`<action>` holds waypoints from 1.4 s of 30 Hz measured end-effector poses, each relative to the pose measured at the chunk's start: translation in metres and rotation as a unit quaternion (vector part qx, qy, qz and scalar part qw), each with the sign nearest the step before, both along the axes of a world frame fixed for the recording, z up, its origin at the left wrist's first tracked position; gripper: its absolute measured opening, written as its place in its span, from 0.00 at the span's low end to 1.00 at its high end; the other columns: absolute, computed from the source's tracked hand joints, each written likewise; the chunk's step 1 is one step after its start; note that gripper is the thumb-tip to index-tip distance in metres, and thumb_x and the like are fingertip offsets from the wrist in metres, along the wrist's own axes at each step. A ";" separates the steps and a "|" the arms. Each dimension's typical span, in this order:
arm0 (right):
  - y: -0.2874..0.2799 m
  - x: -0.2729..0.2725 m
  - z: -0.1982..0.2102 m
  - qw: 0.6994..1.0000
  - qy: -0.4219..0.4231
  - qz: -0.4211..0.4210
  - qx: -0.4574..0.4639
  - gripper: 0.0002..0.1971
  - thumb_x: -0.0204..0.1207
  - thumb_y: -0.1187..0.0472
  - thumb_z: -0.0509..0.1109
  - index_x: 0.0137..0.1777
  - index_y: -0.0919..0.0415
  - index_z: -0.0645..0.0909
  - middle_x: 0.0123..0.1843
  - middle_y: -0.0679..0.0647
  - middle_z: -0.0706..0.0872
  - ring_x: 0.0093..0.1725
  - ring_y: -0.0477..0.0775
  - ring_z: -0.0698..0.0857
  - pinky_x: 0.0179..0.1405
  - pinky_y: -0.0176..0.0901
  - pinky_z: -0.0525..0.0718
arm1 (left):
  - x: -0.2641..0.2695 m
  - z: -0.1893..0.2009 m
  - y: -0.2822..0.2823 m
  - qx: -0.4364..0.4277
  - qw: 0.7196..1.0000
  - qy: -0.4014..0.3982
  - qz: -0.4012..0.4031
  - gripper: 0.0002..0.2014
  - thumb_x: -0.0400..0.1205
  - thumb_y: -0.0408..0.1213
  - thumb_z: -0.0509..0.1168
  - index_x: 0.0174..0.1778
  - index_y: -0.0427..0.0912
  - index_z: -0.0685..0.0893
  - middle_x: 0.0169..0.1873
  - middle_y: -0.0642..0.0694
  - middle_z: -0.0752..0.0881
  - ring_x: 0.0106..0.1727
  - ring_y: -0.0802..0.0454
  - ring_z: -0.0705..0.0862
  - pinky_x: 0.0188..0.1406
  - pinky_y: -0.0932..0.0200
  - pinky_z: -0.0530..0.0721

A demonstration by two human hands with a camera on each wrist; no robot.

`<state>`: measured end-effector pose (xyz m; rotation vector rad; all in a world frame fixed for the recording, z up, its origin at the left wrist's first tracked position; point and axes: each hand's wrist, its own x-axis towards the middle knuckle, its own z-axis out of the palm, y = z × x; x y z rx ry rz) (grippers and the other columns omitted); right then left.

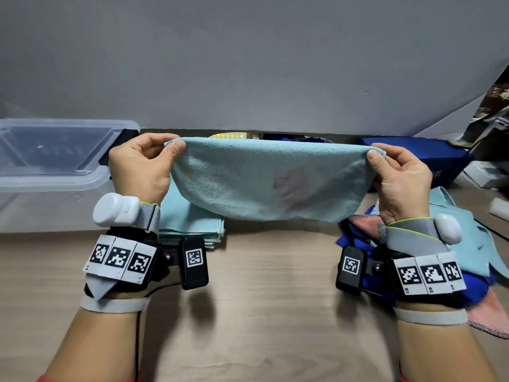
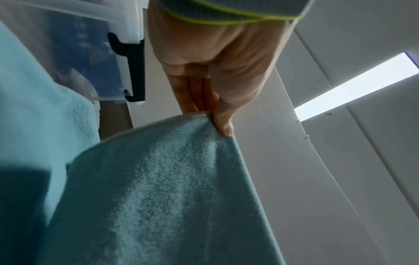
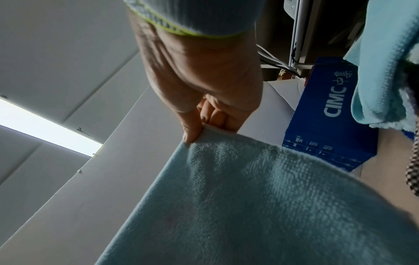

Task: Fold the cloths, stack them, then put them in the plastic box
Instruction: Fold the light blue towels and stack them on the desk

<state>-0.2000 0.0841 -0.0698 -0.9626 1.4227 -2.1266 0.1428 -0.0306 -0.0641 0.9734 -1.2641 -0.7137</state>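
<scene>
A light teal cloth [image 1: 264, 183] hangs doubled over in the air above the wooden table, stretched between both hands. My left hand [image 1: 143, 164] pinches its upper left corner between thumb and fingers; the left wrist view shows the hand [image 2: 217, 114] on that cloth [image 2: 163, 188] edge. My right hand [image 1: 399, 177] pinches the upper right corner, and the right wrist view shows the hand [image 3: 204, 125] and the cloth [image 3: 260, 206] too. A stack of folded teal cloths [image 1: 190, 224] lies on the table below, behind my left wrist. The clear plastic box [image 1: 49, 158] stands at the far left.
A heap of unfolded cloths [image 1: 468, 257], teal, blue and pink, lies at the right under my right wrist. A dark blue carton [image 1: 429, 158] stands at the back right, against the grey wall. Bare wooden tabletop [image 1: 261, 299] lies between my forearms.
</scene>
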 end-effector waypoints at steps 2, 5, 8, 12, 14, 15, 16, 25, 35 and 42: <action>0.000 0.000 0.001 1.000 0.000 -0.009 -0.003 0.10 0.65 0.57 0.79 0.45 0.57 0.85 0.35 0.45 0.92 0.37 0.41 0.86 0.43 0.36 0.85 | 0.000 0.000 0.000 -0.007 1.000 -0.013 0.013 0.02 0.72 0.44 0.76 0.37 0.53 0.90 0.37 0.50 0.91 0.37 0.56 0.86 0.50 0.45 0.89; -0.001 -0.001 -0.002 0.999 0.015 -0.034 -0.001 0.04 0.72 0.61 0.78 0.43 0.57 0.85 0.33 0.43 0.89 0.36 0.41 0.84 0.45 0.37 0.83 | 0.000 0.000 -0.002 -0.015 0.998 -0.043 0.032 0.04 0.73 0.51 0.74 0.35 0.58 0.88 0.37 0.55 0.90 0.38 0.55 0.85 0.49 0.39 0.87; -0.002 0.000 -0.001 0.998 0.041 -0.057 0.003 0.04 0.78 0.62 0.73 0.43 0.56 0.85 0.36 0.44 0.86 0.35 0.39 0.80 0.41 0.35 0.79 | -0.002 0.000 -0.004 -0.026 0.999 -0.042 0.017 0.07 0.76 0.54 0.71 0.37 0.58 0.83 0.37 0.59 0.88 0.38 0.55 0.84 0.46 0.42 0.87; -0.003 0.003 0.005 0.996 0.052 -0.066 -0.002 0.07 0.83 0.60 0.68 0.43 0.55 0.81 0.32 0.40 0.82 0.32 0.36 0.77 0.37 0.32 0.76 | -0.006 0.004 0.000 -0.070 0.997 -0.025 0.015 0.10 0.79 0.56 0.69 0.39 0.57 0.78 0.25 0.61 0.75 0.29 0.62 0.68 0.32 0.59 0.70; -0.004 0.004 0.006 0.996 0.053 -0.068 -0.004 0.07 0.84 0.59 0.67 0.43 0.56 0.79 0.28 0.39 0.80 0.29 0.37 0.75 0.33 0.33 0.75 | -0.006 0.007 0.002 -0.090 0.995 -0.025 0.024 0.10 0.80 0.54 0.68 0.40 0.56 0.76 0.24 0.63 0.76 0.27 0.64 0.68 0.30 0.63 0.68; -0.005 0.004 0.006 0.996 0.051 -0.067 -0.002 0.08 0.84 0.59 0.67 0.43 0.56 0.78 0.27 0.39 0.80 0.29 0.38 0.74 0.32 0.33 0.74 | -0.006 0.007 0.003 -0.093 0.995 -0.028 0.029 0.10 0.81 0.54 0.68 0.40 0.56 0.75 0.24 0.65 0.76 0.27 0.65 0.68 0.30 0.65 0.68; -0.005 0.005 0.005 0.997 0.046 -0.065 0.003 0.08 0.84 0.58 0.67 0.42 0.55 0.78 0.26 0.40 0.80 0.28 0.40 0.74 0.30 0.35 0.75 | -0.006 0.006 0.002 -0.090 0.995 -0.032 0.032 0.10 0.81 0.53 0.68 0.40 0.56 0.75 0.23 0.66 0.76 0.26 0.65 0.68 0.29 0.66 0.68; -0.007 0.008 -0.013 0.991 -0.098 0.019 0.092 0.11 0.81 0.58 0.71 0.46 0.67 0.86 0.41 0.65 0.88 0.44 0.61 0.84 0.52 0.69 0.85 | -0.012 -0.019 -0.015 0.084 0.996 0.014 -0.029 0.09 0.82 0.43 0.70 0.37 0.49 0.79 0.22 0.57 0.81 0.23 0.66 0.75 0.26 0.68 0.75; -0.012 0.074 0.002 0.984 -0.081 0.130 0.092 0.10 0.80 0.60 0.72 0.43 0.67 0.87 0.39 0.62 0.88 0.37 0.55 0.85 0.42 0.48 0.86 | -0.072 -0.016 0.024 0.168 0.963 0.068 -0.198 0.10 0.79 0.42 0.72 0.34 0.47 0.80 0.28 0.52 0.80 0.22 0.58 0.76 0.22 0.64 0.74; -0.014 0.128 -0.012 0.973 0.034 0.206 0.100 0.10 0.80 0.62 0.71 0.52 0.68 0.89 0.49 0.68 0.91 0.48 0.57 0.86 0.59 0.67 0.85 | -0.091 -0.020 0.044 0.140 0.957 0.030 -0.250 0.06 0.79 0.41 0.73 0.38 0.45 0.86 0.33 0.45 0.87 0.26 0.55 0.82 0.27 0.65 0.75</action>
